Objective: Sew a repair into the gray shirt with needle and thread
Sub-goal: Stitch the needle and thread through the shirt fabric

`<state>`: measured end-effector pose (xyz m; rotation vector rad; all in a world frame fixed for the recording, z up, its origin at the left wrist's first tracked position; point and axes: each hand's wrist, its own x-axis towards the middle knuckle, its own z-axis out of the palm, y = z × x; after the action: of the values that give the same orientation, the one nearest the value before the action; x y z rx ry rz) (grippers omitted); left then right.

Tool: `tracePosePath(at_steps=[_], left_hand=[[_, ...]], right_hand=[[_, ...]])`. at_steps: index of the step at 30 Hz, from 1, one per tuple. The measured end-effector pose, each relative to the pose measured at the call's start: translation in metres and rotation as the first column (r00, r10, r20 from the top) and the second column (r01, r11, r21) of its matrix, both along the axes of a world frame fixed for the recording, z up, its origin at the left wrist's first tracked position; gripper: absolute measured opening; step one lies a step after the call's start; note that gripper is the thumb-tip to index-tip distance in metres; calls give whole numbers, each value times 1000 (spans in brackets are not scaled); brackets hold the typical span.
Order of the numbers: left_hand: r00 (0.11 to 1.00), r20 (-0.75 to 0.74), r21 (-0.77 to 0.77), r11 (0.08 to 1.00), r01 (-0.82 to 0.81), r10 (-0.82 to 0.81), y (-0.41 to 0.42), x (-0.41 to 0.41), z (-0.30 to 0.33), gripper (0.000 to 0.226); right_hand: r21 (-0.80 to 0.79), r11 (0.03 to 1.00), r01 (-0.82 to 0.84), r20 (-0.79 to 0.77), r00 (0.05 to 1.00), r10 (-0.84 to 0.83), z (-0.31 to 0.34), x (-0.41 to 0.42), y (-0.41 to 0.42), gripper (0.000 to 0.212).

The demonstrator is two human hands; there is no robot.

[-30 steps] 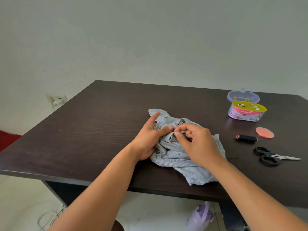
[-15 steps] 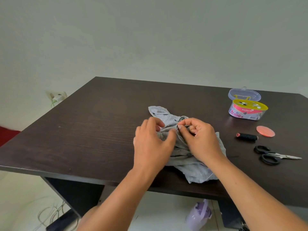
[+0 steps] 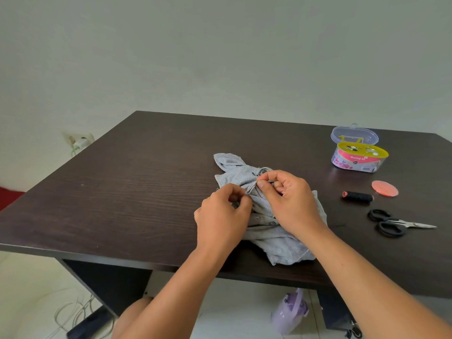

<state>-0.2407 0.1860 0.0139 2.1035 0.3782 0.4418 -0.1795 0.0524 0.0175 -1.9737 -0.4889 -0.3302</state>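
On the table [image 3: 127, 192], I am now pinching the shirt [image 3: 244, 174] with both my left hand [image 3: 221, 216], flat before, and right hand [image 3: 291, 201], readying the seam for stitching.

From my feed I see a dark tabletop [image 3: 137, 182] set against a pale wall [image 3: 220, 50], with a socket [image 3: 79, 140] low on the wall to the left, a plug and cable in it. Under the tabletop a lilac jug [image 3: 291, 311] stands on the floor, and loose cables [image 3: 71, 316] lie at lower left. A strip of red [image 3: 9, 198] shows at the left edge.
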Motion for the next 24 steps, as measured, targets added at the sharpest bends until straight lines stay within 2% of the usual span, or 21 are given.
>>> tracePosePath(at_steps=[4,8,12,16,19,24], left_hand=[[1000,17,-25,1000,15,-14,8,4,-2,9],[998,59,8,1000,16,-17,19,15,-2,11],[989,140,-9,999,53,-51,23,23,-1,16],[969,158,-173,961,215,-188,22,17,-3,19],[959,146,-293,915,276,-242,27,18,-3,18],[941,94,-316,887,337,-324,26,17,-2,13]], right_hand=[[-22,1000,8,-29,1000,-9,2,-1,-1,11],[-137,990,13,-48,999,-20,7,-2,1,12],[-171,982,85,22,996,-82,9,0,8,11],[-130,980,149,87,987,-138,3,0,9,9],[-119,981,153,130,982,-137,0,-3,9,9],[-93,983,160,153,978,-145,-1,-6,11,8]])
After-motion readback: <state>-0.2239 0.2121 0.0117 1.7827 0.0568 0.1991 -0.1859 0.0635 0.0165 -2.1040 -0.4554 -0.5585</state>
